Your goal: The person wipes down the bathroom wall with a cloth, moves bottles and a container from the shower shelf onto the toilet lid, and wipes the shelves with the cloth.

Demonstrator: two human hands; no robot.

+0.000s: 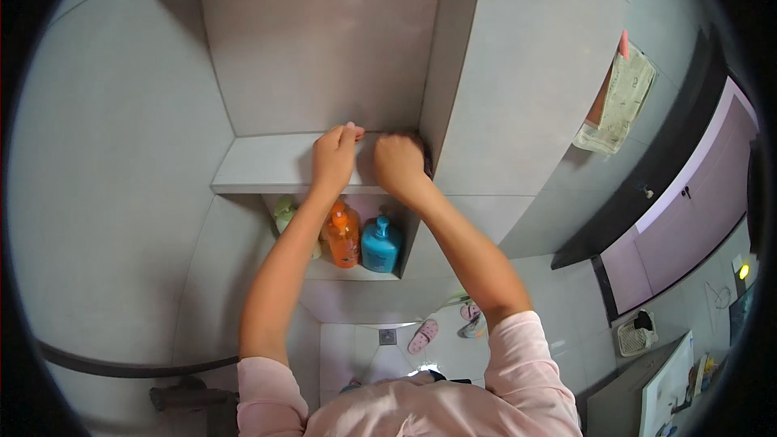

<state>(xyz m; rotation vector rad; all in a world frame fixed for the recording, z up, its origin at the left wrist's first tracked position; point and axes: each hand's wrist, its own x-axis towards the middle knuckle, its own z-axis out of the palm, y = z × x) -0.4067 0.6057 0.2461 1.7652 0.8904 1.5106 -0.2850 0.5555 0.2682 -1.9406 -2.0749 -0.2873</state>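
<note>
Both of my arms reach forward over the white ledge (pixel 267 161) of a tiled wall niche. My left hand (pixel 334 155) is above the middle of the ledge with its fingers curled in. Its palm faces away, so whether it holds something is hidden. Just right of it, my right hand (pixel 397 161) is bent into a fist near the niche's side wall. A dark object (pixel 427 156) shows behind and beside that fist; I cannot tell if the fingers grip it. The two hands are slightly apart.
Under the ledge, a lower niche holds an orange pump bottle (pixel 344 237), a blue pump bottle (pixel 381 246) and a pale green bottle (pixel 284 213). Pink clogs (pixel 423 336) and a floor drain (pixel 387 337) are below. A patterned towel (pixel 625 97) hangs right, before a door (pixel 692 212).
</note>
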